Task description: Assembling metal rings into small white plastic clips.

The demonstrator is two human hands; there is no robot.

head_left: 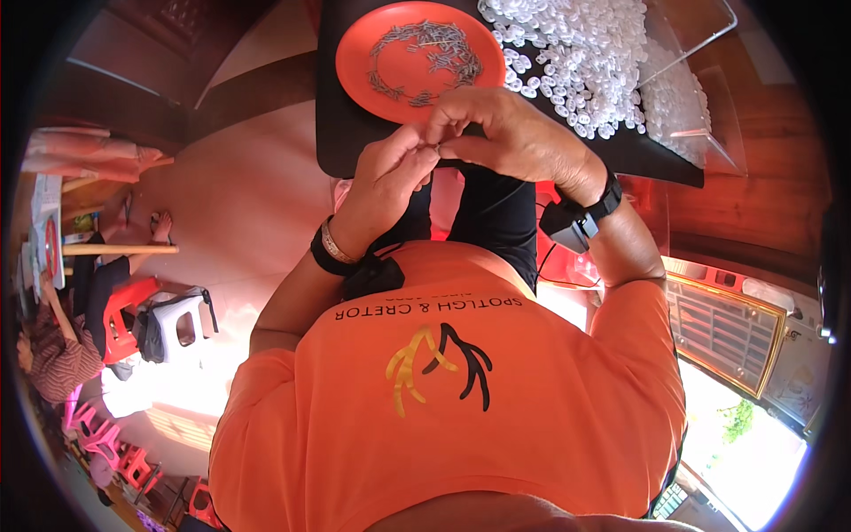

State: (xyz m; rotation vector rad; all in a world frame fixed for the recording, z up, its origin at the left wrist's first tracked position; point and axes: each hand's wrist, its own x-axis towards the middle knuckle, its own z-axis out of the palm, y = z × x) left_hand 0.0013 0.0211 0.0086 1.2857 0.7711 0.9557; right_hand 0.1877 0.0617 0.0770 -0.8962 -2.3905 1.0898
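My left hand (383, 184) and my right hand (519, 133) meet over the near edge of the dark table (335, 146). The fingertips of both are pinched together at one spot. Whatever they hold there is tiny and mostly covered by the fingers, so I cannot make out its kind. Just beyond the hands lies a round orange-red plate (352, 75), bearing many thin grey metal pins or nails (454, 55) spread in a rough ring. To its right is a heap of small whitish, see-through plastic pieces (589, 62), some scattered loose toward my right hand.
A transparent panel with a metal rod (709, 40) stands at the table's right edge, beside more whitish plastic pieces (678, 106). Red stools (124, 310) and a white stool (182, 324) stand at left, near another seated person (66, 355). A framed panel (722, 332) is at right.
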